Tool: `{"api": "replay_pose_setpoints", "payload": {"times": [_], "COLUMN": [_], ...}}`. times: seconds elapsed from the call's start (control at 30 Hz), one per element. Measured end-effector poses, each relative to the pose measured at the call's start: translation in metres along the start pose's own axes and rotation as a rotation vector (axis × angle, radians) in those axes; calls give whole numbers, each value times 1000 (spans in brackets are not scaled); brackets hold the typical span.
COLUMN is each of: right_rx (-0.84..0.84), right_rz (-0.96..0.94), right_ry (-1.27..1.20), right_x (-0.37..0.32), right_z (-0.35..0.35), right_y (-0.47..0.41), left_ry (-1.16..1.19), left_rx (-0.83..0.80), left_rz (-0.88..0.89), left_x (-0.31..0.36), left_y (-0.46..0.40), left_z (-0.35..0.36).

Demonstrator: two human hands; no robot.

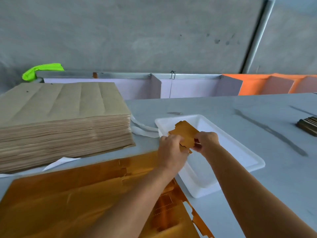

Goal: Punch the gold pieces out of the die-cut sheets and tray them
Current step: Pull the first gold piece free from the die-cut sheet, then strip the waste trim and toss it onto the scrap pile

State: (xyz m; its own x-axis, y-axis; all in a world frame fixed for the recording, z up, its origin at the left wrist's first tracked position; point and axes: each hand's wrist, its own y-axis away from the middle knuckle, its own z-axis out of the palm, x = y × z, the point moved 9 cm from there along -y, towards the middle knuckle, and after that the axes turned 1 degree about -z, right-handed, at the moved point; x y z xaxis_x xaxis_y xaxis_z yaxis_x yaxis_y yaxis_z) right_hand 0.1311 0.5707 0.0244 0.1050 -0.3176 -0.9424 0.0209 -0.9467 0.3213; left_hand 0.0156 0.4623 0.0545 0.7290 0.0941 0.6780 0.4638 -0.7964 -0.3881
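Early yet | both hands [188, 143] pinch gold pieces [186, 133] over tray [253, 162], seemingly bare | sheets [68, 194] beside tray largely unpunched

Head view: even, soft daylight; moderate sharpness; wide-angle bend.
Illumination diffuse and fairly bright, no hard-edged shadows; faint soft shade lies beneath the forearms and along the near wall of the white tray [253, 162]. Gold sheet [72, 200] carries broad dull sheen in bands, no blown highlights. Grey counter [257, 121] reads flat and evenly lit. Overall image slightly soft with a smeared, compressed texture; hands [173, 148] mildly blurred at the fingers. Straight lines bow toward the frame edges, most visibly the wall seam at upper right and the counter's far edge.
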Motion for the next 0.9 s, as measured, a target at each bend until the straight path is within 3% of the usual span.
{"api": "replay_pose_setpoints", "payload": {"times": [0.1,0.27,0.63,0.9], "right_rx": [2,-3,4,50], "right_rz": [19,39,-62,-296], "right_ry": [53,97,460,885], "right_x": [6,17,22,2], "right_z": [12,23,29,39], "right_y": [-6,-15,-28,-15], "left_ry": [-189,-335,-287,-100], "left_rx": [-32,-173,-161,-212], "left_rz": [107,89,91,143], "left_x": [11,9,-1,-1], "left_y": [1,1,5,14], "left_z": [6,18,23,17]}}
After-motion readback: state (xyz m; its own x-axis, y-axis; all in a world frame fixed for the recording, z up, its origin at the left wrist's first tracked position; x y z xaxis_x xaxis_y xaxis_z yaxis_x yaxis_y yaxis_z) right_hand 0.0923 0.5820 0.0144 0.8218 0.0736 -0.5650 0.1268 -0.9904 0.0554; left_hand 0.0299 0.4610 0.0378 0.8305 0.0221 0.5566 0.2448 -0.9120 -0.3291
